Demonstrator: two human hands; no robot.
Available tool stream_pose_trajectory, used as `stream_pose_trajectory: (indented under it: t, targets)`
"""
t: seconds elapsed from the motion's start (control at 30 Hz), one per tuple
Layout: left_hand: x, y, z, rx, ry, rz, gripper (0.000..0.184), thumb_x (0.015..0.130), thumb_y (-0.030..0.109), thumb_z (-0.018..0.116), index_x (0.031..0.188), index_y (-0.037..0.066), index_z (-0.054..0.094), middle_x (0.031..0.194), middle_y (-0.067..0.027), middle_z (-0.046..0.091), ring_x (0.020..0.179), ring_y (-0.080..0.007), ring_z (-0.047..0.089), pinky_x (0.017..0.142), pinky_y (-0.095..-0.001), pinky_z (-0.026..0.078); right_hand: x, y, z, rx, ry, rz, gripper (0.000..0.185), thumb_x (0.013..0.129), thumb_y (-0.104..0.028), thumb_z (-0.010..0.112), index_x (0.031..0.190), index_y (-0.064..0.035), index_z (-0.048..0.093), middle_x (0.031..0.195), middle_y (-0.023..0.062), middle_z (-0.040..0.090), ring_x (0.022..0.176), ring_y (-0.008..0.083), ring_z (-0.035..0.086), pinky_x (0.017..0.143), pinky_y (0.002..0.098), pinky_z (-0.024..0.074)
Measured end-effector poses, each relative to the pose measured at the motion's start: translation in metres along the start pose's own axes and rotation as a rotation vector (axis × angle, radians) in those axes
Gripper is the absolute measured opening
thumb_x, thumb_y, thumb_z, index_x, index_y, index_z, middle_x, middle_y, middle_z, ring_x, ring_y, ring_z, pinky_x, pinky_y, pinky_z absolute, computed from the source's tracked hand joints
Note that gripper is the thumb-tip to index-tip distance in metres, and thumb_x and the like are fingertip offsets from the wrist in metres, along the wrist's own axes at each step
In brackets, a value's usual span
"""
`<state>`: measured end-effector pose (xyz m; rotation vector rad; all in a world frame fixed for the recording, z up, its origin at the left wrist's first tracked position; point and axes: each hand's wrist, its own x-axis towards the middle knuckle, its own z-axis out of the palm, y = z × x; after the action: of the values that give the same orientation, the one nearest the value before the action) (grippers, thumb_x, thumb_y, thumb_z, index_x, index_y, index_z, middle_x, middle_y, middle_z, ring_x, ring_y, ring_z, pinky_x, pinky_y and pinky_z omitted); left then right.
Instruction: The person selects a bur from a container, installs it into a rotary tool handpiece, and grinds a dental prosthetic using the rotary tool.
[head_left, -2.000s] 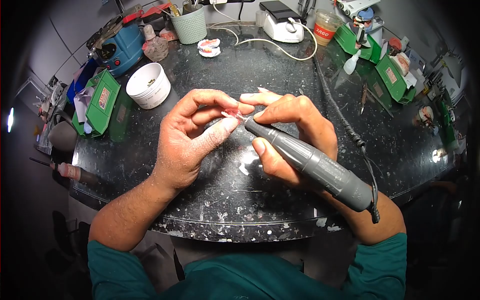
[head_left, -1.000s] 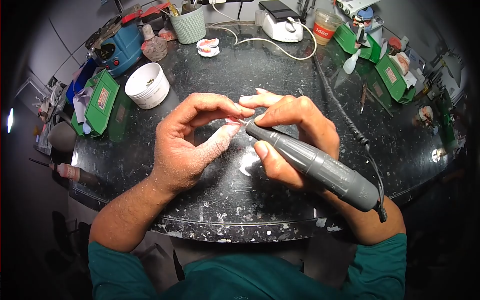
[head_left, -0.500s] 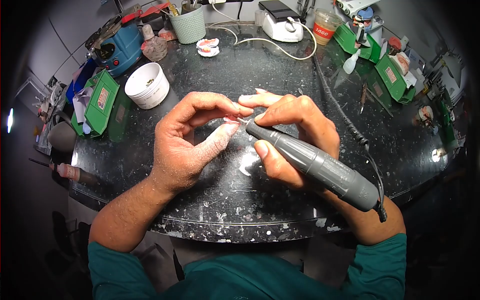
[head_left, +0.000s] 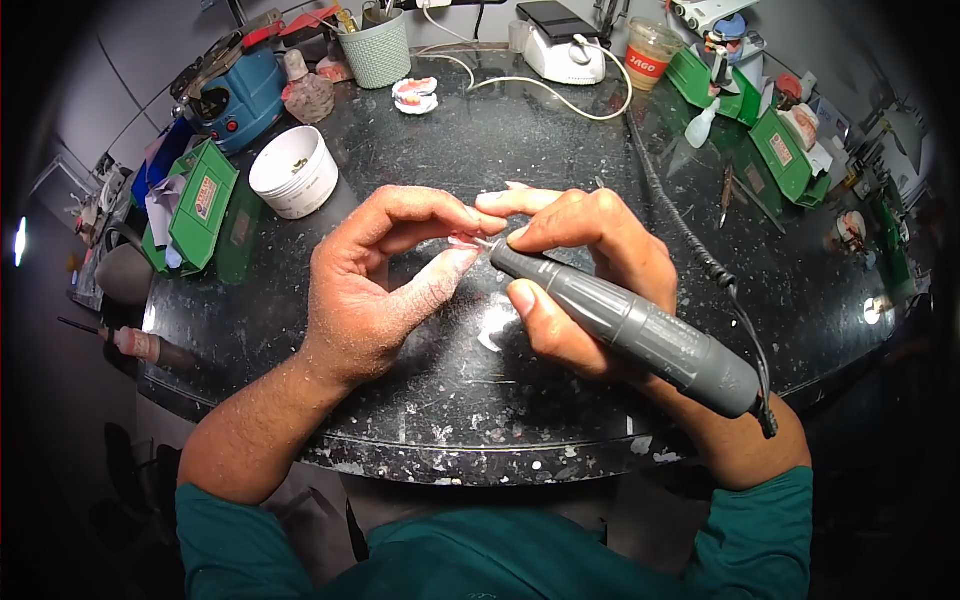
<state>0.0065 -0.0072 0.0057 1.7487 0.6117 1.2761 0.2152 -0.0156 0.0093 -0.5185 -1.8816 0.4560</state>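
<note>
Between the thumb and fingers of my left hand [head_left: 375, 275] is a small pink piece [head_left: 463, 241], mostly covered by the fingertips; it looks like part of a denture. Pale dust coats that hand. My right hand [head_left: 600, 260] is closed around a grey rotary handpiece [head_left: 630, 325], held slantwise with its cord end toward the lower right. The handpiece's thin metal bur [head_left: 485, 241] points left and meets the pink piece, though the exact contact is hard to see. Fingertips of both hands come together just above the bur.
A white tub [head_left: 295, 172] and a green bin [head_left: 192, 205] stand on the left of the black table [head_left: 450, 420]. Toward the back are a dental model [head_left: 415, 95], a white device [head_left: 562, 58] and a cup [head_left: 650, 52]. The handpiece cord [head_left: 680, 215] runs down the right.
The handpiece has rolled slightly in my right hand, and its rear end has dipped a little to the left. My left hand stays nearly still around the pink piece.
</note>
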Motion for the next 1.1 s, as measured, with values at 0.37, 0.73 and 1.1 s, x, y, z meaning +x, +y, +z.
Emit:
stream_pose_trajectory:
  t: [0.37, 0.73, 1.1]
  targets:
    - [0.002, 0.001, 0.001, -0.189, 0.039, -0.109, 0.022, 0.092, 0.001, 0.063, 0.114, -0.002, 0.058, 0.106, -0.0135, 0.067, 0.107, -0.0216, 0.066, 0.099, -0.0356, 0.051, 0.002, 0.006, 0.002, 0.05, 0.11, -0.06, 0.024, 0.073, -0.003, 0.071, 0.095, 0.0003, 0.063, 0.097, 0.0165, 0.07, 0.097, 0.029, 0.071, 0.094, 0.0414, 0.0534]
    - [0.005, -0.005, -0.007, -0.438, 0.003, -0.314, 0.028, 0.1, 0.016, 0.055, 0.119, -0.004, 0.061, 0.104, -0.0143, 0.069, 0.093, -0.0173, 0.066, 0.089, -0.033, 0.052, 0.0, 0.009, 0.005, 0.008, 0.101, -0.056, 0.026, 0.073, -0.003, 0.072, 0.098, -0.001, 0.064, 0.095, 0.0146, 0.07, 0.089, 0.0263, 0.072, 0.088, 0.0364, 0.0558]
    - [0.005, -0.004, -0.005, -0.392, 0.018, -0.309, 0.028, 0.1, 0.019, 0.055, 0.116, -0.003, 0.061, 0.099, -0.0123, 0.071, 0.092, -0.0149, 0.065, 0.089, -0.0292, 0.048, 0.0, 0.01, 0.003, 0.053, 0.052, -0.038, 0.026, 0.075, -0.005, 0.073, 0.098, 0.001, 0.062, 0.096, 0.0165, 0.07, 0.092, 0.028, 0.072, 0.083, 0.0355, 0.0569]
